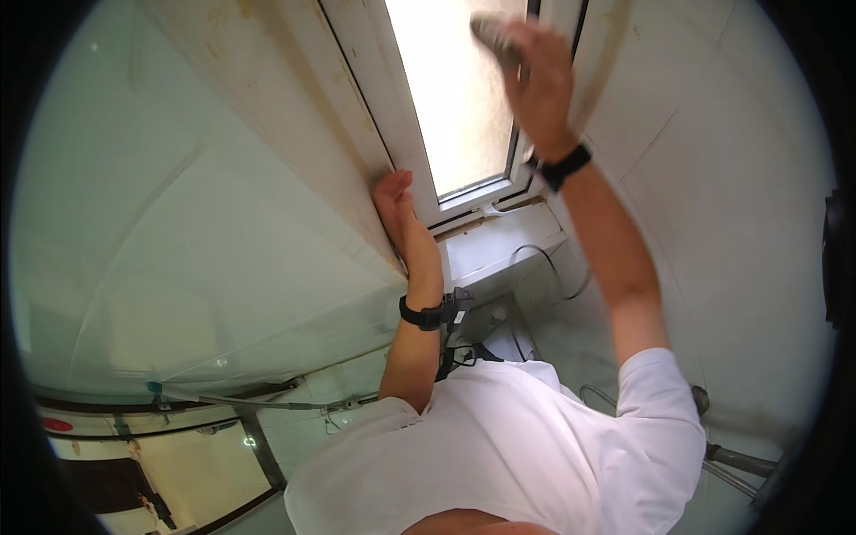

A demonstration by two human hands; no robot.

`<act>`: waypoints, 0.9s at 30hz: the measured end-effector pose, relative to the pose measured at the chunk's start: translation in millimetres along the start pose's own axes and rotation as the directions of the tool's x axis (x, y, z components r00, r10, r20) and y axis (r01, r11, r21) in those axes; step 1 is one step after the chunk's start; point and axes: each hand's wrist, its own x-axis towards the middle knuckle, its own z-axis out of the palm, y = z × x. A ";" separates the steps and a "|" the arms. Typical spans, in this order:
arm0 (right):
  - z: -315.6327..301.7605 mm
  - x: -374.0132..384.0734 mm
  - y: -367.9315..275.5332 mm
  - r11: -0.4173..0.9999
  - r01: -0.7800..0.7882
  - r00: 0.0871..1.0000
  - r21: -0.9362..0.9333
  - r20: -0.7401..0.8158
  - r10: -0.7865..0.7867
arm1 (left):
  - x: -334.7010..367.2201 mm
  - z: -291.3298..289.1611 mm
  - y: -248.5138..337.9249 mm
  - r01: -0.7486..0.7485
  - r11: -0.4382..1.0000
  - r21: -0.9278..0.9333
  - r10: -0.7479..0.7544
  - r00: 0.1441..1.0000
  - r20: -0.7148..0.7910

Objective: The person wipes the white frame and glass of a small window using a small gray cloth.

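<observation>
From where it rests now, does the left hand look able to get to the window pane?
Probably yes. The left hand lies flat on the wall beside the white frame; nothing stands between it and the pane, where the right hand holds a cloth.

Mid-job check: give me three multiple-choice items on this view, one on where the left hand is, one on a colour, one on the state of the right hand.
1. Where does the left hand rest?
A. on the wall edge beside the window frame
B. on the floor
C. on the right wrist

2. What colour are the two wrist bands?
A. red
B. black
C. yellow

3. What is the right hand doing?
A. hanging empty
B. resting in a pocket
C. raised against the pane, closed on a small grey thing

Answers: 1 A, its palm lies flat on the edge left of the frame. 2 B, both bands look dark black. 3 C, its fingers wrap the grey thing held up at the glass.
</observation>
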 end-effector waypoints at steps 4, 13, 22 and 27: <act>7.5 88.1 -19.3 0.996 -0.077 0.994 -0.038 -0.085 0.074 | -12.9 -11.5 5.9 -0.035 0.998 0.052 0.035 0.999 0.006; 13.5 -202.5 -66.9 0.976 -0.218 0.930 0.032 0.311 0.197 | -28.0 -10.8 -14.6 -0.137 0.979 0.152 0.118 0.985 0.127; 21.9 -75.3 -64.4 0.983 -0.140 0.987 0.115 0.097 0.129 | -30.8 -21.8 -4.7 -0.211 0.951 0.225 0.169 0.966 0.194; 53.1 -12.5 -59.9 0.989 -0.081 0.996 0.126 -0.016 0.084 | -41.6 -24.8 -5.3 -0.162 0.953 0.258 0.117 0.977 0.181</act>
